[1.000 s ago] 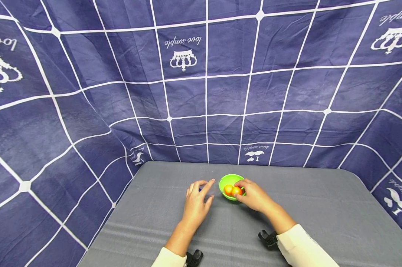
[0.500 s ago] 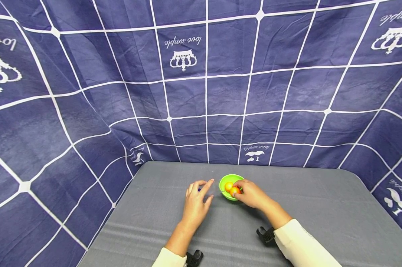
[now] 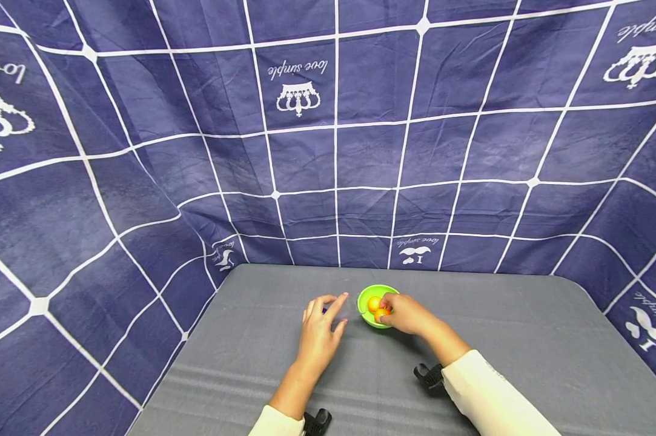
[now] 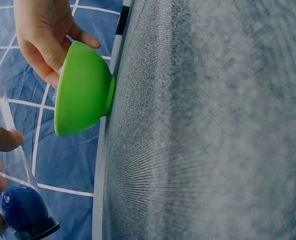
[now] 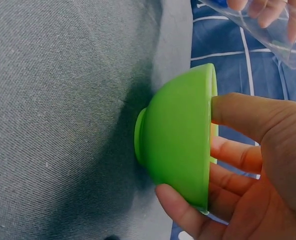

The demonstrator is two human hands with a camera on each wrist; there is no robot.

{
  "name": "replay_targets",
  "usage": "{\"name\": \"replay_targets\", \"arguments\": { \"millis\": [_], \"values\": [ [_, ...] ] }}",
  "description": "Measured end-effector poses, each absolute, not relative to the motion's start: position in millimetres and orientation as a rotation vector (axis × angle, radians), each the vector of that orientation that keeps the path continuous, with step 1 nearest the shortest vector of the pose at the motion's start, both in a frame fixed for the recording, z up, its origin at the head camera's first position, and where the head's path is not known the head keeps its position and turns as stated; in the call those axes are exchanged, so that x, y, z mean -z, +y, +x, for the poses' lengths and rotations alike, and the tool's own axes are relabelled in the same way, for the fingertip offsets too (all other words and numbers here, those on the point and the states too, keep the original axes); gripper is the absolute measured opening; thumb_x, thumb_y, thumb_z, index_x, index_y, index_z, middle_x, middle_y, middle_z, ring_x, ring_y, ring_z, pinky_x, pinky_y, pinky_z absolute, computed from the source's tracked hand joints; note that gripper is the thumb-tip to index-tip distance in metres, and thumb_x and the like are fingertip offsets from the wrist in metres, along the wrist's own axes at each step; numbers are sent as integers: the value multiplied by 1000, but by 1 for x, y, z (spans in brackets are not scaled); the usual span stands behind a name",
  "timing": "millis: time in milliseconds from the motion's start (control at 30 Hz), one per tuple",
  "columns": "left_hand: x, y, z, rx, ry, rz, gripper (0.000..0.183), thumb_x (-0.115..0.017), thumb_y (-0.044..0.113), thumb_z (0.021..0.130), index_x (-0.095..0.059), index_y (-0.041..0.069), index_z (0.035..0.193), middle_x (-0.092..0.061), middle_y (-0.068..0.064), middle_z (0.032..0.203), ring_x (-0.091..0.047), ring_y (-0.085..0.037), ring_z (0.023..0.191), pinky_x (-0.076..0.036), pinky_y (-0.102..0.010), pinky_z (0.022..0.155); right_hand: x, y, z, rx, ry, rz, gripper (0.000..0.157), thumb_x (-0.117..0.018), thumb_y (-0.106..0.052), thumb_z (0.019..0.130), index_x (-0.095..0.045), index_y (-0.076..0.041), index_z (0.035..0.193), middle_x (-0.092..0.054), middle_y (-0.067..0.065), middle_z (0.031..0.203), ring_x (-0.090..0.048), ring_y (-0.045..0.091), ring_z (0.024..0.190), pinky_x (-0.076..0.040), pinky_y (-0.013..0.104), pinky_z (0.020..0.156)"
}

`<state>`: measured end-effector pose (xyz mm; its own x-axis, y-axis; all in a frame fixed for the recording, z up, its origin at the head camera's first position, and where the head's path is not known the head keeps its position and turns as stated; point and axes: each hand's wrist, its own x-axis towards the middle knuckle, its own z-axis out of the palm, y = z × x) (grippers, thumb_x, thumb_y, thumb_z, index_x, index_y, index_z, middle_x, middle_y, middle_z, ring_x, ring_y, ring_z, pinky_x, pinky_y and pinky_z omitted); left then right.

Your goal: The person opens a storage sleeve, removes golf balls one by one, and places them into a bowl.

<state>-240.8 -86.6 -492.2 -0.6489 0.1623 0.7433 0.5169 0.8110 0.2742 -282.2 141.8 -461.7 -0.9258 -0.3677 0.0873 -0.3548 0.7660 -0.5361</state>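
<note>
A green bowl [image 3: 379, 290] stands upright on the grey table, with two orange balls inside. My right hand [image 3: 408, 315] reaches over its right rim and pinches the nearer orange ball [image 3: 381, 315] between thumb and fingers. The other orange ball [image 3: 374, 304] lies just behind it. In the right wrist view, one finger stays outside against the bowl wall [image 5: 180, 135]. To the left of the bowl, my left hand [image 3: 319, 333] holds a clear plastic tube [image 4: 19, 157]. A blue ball [image 4: 24, 205] sits at the tube's dark-rimmed end; the head view mostly hides both behind the hand.
The grey table [image 3: 502, 339] extends to both sides and towards me. A blue cloth [image 3: 371, 151] with white grid lines hangs behind it and along the sides. Black straps with mounts [image 3: 429, 375] sit on both wrists.
My right hand has shifted slightly left, and the pinched ball has moved left and lower within the bowl. The other ball has shifted a little. My left hand stays almost still.
</note>
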Motion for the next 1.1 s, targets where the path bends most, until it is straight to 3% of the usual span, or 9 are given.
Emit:
{"name": "replay_targets", "arguments": {
  "millis": [933, 1100],
  "values": [
    [494, -89, -241, 640, -2257, -482, 62, -90, 12, 72, -69, 24, 129, -64, -3, 114, -60, -24, 106, -46, -39, 84, 465, 140, -280, 886, 2960, -658, 14, -74, -13, 84, -68, -6, 94, -69, 2, 86, -63, 19, 81, -52, 38, 79],
    [494, -89, -241, 638, -2258, -482, 62, -90, 12, 72, -69, 25, 129, -64, -3, 114, -60, -24, 106, -46, -39, 84, 464, 141, -280, 912, 2976, -645, 13, -73, -12, 85, -69, -4, 96, -72, 7, 92, -67, 28, 89, -53, 44, 84]
  ]
}}
